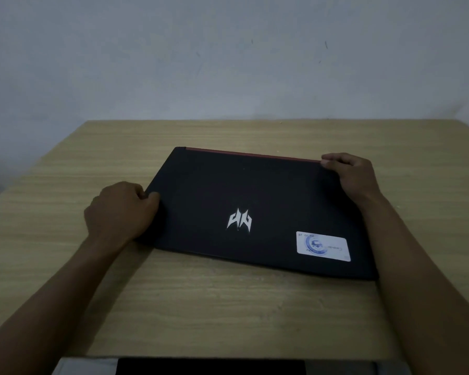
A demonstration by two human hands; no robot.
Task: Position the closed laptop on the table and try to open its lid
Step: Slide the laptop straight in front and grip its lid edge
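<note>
A closed black laptop [255, 201] lies flat on the wooden table [228, 307], turned slightly askew. Its lid carries a silver logo in the middle, a white sticker at the near right corner and a red strip along the far edge. My left hand [119, 212] grips the laptop's left edge, thumb on the lid. My right hand [355, 177] holds the far right corner, fingers curled over the red strip. The lid is shut.
A plain grey wall [228, 63] stands right behind the table's far edge. The table's near edge runs along the bottom of the view, with a dark object [209, 368] just below it.
</note>
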